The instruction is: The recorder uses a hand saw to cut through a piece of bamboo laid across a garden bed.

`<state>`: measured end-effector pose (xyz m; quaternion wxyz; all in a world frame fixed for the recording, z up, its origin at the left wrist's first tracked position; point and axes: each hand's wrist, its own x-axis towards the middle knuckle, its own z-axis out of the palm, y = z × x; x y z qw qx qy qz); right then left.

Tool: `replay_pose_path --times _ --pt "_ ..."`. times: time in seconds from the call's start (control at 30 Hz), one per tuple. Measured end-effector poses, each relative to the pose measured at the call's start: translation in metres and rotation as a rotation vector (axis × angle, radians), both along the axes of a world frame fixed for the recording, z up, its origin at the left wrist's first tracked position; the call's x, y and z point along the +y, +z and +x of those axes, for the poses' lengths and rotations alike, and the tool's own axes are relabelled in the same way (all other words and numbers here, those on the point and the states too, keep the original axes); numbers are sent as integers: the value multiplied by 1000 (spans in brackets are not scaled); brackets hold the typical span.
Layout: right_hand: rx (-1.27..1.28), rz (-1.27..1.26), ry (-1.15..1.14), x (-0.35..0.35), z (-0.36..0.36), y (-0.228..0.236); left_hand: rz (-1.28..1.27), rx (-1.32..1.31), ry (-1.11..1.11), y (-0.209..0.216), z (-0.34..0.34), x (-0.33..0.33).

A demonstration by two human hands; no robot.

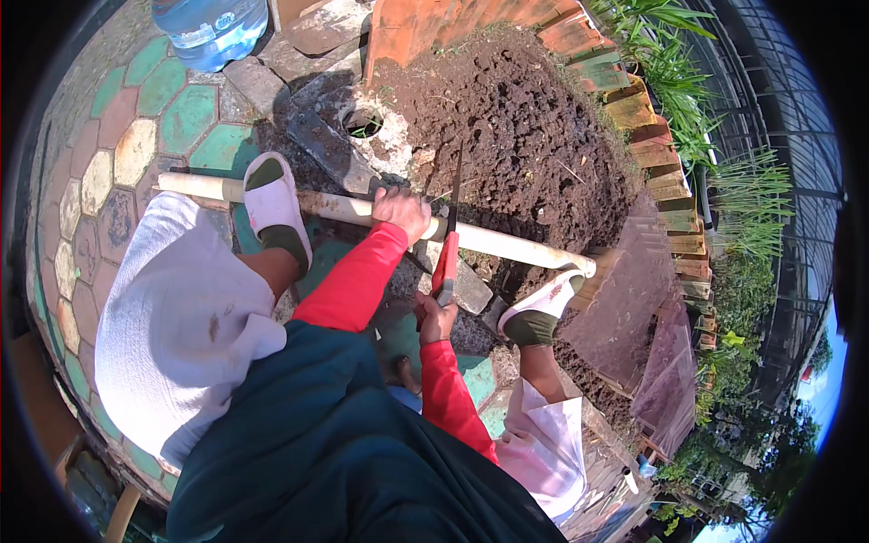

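A long pale pole (507, 246) lies slanting across the view, from the tiles at the left to the soil's edge at the right. My left hand (403, 214) is closed around it near its middle. In my right hand (436, 320) is the grip of a handsaw (446, 262) with a red handle. Its thin dark blade points away from me and crosses the pole just right of my left hand. Whether the teeth have cut in cannot be told. My feet, in pale slippers (273, 201), rest on or against the pole, one on each side of my hands.
Dug brown soil (525, 136) lies beyond the pole, bordered by orange tiles (656, 149) with green plants behind. Broken stone slabs (330, 145) surround a round hole. A blue water jug (213, 32) stands far left on hexagonal paving (190, 118).
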<state>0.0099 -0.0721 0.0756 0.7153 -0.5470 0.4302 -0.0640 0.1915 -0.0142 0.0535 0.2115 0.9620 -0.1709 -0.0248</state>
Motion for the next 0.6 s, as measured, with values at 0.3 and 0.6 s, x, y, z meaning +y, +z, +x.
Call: replay_pose_path --times 0.3,0.6 --pt "55 -149 140 -6 -4 42 -15 -81 -18 -1 -4 -4" --pt "-9 -265 212 -13 -23 -68 -62 -152 -3 -1 -5 -5"
